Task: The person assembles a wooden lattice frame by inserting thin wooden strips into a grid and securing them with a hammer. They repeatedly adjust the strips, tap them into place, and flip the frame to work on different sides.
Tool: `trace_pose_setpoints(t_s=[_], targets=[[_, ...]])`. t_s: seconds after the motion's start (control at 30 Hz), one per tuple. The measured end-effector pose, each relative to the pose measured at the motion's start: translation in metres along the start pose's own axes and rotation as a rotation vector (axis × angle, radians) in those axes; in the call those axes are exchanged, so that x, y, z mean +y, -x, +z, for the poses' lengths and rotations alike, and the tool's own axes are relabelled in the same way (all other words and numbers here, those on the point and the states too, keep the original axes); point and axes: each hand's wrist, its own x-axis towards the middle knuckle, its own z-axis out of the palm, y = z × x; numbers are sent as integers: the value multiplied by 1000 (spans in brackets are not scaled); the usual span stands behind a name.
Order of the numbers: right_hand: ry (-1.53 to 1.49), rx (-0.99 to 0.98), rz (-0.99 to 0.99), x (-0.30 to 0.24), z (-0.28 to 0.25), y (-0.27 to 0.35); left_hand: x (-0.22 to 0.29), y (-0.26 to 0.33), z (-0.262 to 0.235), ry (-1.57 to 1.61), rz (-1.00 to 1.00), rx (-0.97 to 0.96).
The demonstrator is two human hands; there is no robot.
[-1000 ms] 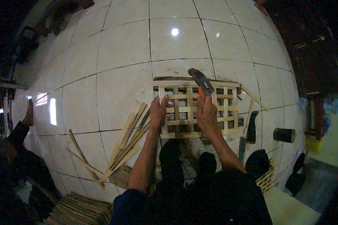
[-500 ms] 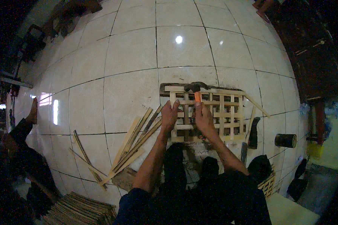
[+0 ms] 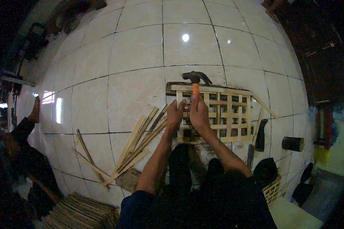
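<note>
A woven lattice of pale bamboo strips (image 3: 229,115) lies on the floor in front of me, over a dark board (image 3: 174,84) that shows along its far edge. My right hand (image 3: 199,113) is closed round the orange handle of a claw hammer (image 3: 195,78). The hammer's dark head is over the lattice's far edge, its claw toward the right. Close by on the left, my left hand (image 3: 174,115) rests at the lattice's left strip with its fingers curled together. What those fingers pinch is too small to make out.
Loose bamboo strips (image 3: 135,143) lie left of the lattice, near a stack of strips (image 3: 80,213). On the right are a dark-handled blade (image 3: 261,135) and a short dark cylinder (image 3: 293,144). Another person's leg (image 3: 32,114) is at the far left.
The hammer has risen and moved slightly left, its head now beyond the lattice's far edge. My right hand has come closer to the left one. The view has shifted a little.
</note>
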Motion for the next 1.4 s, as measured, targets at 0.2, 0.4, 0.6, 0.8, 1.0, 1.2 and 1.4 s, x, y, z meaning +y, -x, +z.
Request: trace_pose_setpoints(t_s=[0.2, 0.4, 0.6, 0.8, 1.0, 1.2, 1.4], targets=[[181, 149, -489, 20, 14, -10, -4, -2, 0, 59, -19, 8], [420, 100, -409, 26, 0, -4, 9, 5, 7, 174, -128, 46], [314, 157, -447, 24, -1, -8, -18, -3, 5, 2, 65, 39], [376, 82, -386, 32, -24, 20, -25, -7, 7, 54, -44, 6], [278, 324, -350, 134, -92, 138, 10, 9, 18, 41, -57, 22], [628, 540, 177, 295, -113, 271, 5, 12, 18, 111, 12, 46], [465, 476, 173, 307, -125, 289, -13, 1, 19, 333, -56, -23]])
